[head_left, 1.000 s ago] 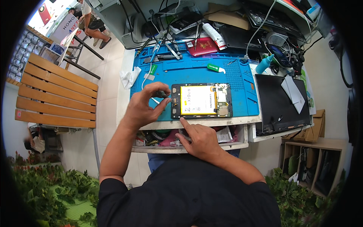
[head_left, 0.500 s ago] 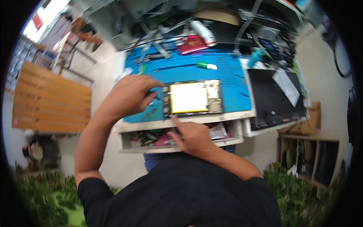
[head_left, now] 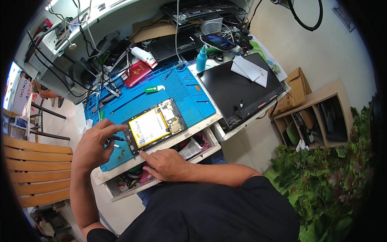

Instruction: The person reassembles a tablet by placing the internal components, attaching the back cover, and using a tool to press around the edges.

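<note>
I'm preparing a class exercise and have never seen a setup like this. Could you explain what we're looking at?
There is no robot here: a person works with two bare hands. A wide fisheye camera worn on the head looks down, which is why straight edges bend.

On the blue mat lies an opened tablet, showing its yellow-edged white battery and circuit board. Beyond it are a green-and-white tool and a red booklet; a black laptop screen lies to the right.

The left hand appears to pinch a slim dark tool at the tablet's left end. The right hand holds nothing visible; its index finger rests at the near edge.
</note>
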Demonstrator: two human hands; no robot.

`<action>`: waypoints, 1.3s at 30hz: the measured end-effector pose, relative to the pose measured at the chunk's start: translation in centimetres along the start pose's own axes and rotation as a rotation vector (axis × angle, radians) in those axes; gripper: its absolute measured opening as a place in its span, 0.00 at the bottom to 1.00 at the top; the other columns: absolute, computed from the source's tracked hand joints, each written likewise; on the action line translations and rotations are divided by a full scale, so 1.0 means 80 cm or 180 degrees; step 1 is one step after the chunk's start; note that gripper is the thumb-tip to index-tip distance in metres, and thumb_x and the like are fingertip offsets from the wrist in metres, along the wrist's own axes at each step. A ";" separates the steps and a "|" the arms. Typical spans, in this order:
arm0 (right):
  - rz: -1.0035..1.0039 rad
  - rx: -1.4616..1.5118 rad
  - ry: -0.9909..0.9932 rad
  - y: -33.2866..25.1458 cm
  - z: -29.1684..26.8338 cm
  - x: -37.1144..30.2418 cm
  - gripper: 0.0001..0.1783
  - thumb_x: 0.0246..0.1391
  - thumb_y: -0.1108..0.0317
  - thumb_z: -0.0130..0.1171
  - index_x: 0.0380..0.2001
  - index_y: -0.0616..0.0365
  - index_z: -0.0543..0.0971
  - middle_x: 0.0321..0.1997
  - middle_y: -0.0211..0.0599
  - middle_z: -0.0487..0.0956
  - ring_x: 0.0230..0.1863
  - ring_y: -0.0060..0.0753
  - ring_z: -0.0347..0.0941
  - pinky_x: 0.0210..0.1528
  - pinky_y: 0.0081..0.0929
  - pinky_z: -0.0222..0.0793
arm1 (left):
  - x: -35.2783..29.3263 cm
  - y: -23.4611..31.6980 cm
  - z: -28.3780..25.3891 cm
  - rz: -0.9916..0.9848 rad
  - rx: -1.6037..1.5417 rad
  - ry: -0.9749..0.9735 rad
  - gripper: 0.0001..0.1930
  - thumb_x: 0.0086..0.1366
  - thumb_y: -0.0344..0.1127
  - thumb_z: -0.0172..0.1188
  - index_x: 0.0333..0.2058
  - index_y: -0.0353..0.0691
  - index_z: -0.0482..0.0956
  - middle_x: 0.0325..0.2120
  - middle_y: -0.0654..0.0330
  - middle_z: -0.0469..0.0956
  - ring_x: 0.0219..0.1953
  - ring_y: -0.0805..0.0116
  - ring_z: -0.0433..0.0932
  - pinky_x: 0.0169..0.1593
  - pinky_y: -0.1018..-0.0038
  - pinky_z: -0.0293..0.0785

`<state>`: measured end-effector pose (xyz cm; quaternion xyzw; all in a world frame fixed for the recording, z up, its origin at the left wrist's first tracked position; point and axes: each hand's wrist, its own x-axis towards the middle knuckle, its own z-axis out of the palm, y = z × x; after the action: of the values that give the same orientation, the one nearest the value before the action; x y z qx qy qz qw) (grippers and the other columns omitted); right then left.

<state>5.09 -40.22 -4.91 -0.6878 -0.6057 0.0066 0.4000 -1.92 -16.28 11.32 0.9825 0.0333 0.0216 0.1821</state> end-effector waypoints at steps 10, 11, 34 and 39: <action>-0.0034 0.0139 0.0006 0.002 -0.008 -0.003 0.31 0.63 0.58 0.72 0.62 0.67 0.81 0.28 0.39 0.81 0.30 0.42 0.82 0.34 0.41 0.77 | -0.006 -0.006 0.010 -0.0139 -0.0429 0.0063 0.29 0.61 0.20 0.73 0.61 0.46 0.81 0.38 0.54 0.86 0.35 0.55 0.88 0.41 0.63 0.84; -0.0049 0.0280 0.0104 0.003 -0.010 -0.007 0.30 0.64 0.58 0.72 0.63 0.66 0.81 0.27 0.39 0.80 0.30 0.43 0.81 0.33 0.41 0.76 | -0.011 -0.010 0.020 -0.0258 -0.0756 0.0307 0.31 0.61 0.19 0.74 0.63 0.45 0.79 0.38 0.54 0.86 0.35 0.57 0.88 0.42 0.65 0.84; 0.2561 -0.1977 0.0138 0.385 -0.401 0.133 0.61 0.33 0.32 0.84 0.59 0.75 0.83 0.56 0.65 0.87 0.57 0.62 0.86 0.64 0.46 0.80 | -0.125 -0.053 0.162 -0.0951 -0.2525 0.2847 0.16 0.75 0.26 0.69 0.57 0.36 0.76 0.40 0.60 0.81 0.36 0.76 0.78 0.40 0.78 0.78; 0.1367 -0.2829 0.1208 0.352 -0.385 0.080 0.48 0.39 0.38 0.81 0.50 0.72 0.84 0.51 0.60 0.85 0.57 0.60 0.82 0.66 0.45 0.78 | -0.132 -0.057 0.172 -0.1064 -0.2562 0.2904 0.15 0.75 0.26 0.68 0.56 0.35 0.77 0.41 0.61 0.80 0.37 0.75 0.78 0.39 0.78 0.78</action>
<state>45.28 -50.03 3.35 -0.8888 -0.3124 -0.2937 0.1620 -11.96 -17.68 -3.50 0.7104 0.2501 0.4205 0.5059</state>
